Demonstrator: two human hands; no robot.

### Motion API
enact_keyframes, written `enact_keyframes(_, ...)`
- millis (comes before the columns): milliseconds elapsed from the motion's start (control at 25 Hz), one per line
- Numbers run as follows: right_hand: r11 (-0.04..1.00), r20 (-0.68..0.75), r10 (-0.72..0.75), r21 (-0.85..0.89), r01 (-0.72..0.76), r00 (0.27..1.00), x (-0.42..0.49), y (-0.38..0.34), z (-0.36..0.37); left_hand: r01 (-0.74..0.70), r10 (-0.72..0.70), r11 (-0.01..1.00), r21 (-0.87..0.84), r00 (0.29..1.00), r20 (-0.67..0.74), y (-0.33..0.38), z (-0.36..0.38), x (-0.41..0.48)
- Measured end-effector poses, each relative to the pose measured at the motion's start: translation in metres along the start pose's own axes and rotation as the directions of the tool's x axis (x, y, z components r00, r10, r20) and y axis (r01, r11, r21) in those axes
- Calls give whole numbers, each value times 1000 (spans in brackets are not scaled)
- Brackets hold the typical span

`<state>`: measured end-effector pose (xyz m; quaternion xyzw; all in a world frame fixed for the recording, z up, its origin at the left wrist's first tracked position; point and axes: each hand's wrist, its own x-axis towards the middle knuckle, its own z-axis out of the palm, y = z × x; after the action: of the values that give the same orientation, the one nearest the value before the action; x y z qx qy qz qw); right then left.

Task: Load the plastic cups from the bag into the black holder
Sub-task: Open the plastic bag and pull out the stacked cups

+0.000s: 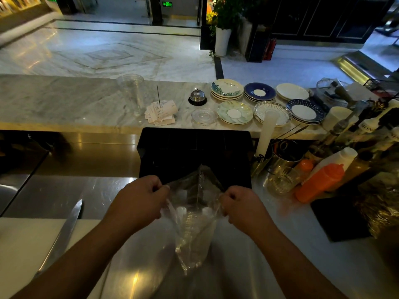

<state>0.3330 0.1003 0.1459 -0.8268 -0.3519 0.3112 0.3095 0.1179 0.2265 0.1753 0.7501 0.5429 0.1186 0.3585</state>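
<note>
Both fists pinch the bag [192, 214] mouth: left hand [138, 197] on its left edge, right hand [241, 205] on its right. Cups [192, 225] stacked inside, long axis dropping toward the person. Black holder [194, 154] just beyond bag, equidistant from both hands. Bottle [367, 126] right of holder reads "MON", rest unreadable

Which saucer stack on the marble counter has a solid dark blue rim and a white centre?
The back-row middle stack, between the leaf-patterned stack and the plain white one. The other blue stack, front right, has white radial stripes.
</note>
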Motion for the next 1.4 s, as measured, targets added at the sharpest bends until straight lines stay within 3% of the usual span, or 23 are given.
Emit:
enact_keyframes(80, 999, -13, 36, -36, -36, 999, 0, 5, -10, 6, -3, 996, 87, 999, -38, 3, -5, -5)
enact_keyframes(200, 996, 30, 69, -65, -67, 997, -7, 8, -12, 4, -8, 996, 90, 999, 41, 9, -3, -20)
enact_keyframes(320, 988, 197, 123, 67, -139, 973, -20, 11, -9, 28, -29, 1000, 4, 981, 191, 9, 0, -34)
enact_keyframes(400, 989, 237, 112, 67, -131, 965, -25, 13, -9, 45, -31, 998, -55, 974, 224, 6, 2, -38)
enact_keyframes(560, 999, 193, 23, -36, -16, 981, -32, 15, -16, 23, -26, 1000, 16, 978, 209, -1, 1, -39)
enact_keyframes(760, 973, 132, 22, -230, 9, 991, -24, 11, -14, -7, -1, 992, 124, 998, 64, 0, -2, -17)
enact_keyframes(920, 988, 91, -24, -151, 37, 996, -18, 4, -24, -77, 74, 987, 141, 997, 32, 3, 0, -11)
enact_keyframes(1040, 988, 46, -108, -110, 112, 993, -33, 10, -34, -204, 206, 968, 144, 979, 0, 3, -7, -25)
enact_keyframes(1120, 966, 106, -221, -112, 233, 969, -50, 16, -43, -311, 298, 940, 138, 949, 108, 0, -16, -38)
enact_keyframes(1240, 914, 358, -299, -160, 374, 885, -69, 18, -50, -418, 327, 884, 208, 872, 364, -2, -23, -55)
enact_keyframes(1320, 858, 430, -305, -262, 441, 850, -70, 15, -44, -496, 365, 821, 284, 837, 407, 1, -19, -57)
enact_keyframes(1400, 813, 417, -318, -343, 471, 852, -67, 12, -36, -514, 388, 802, 306, 836, 387, 5, -14, -55)
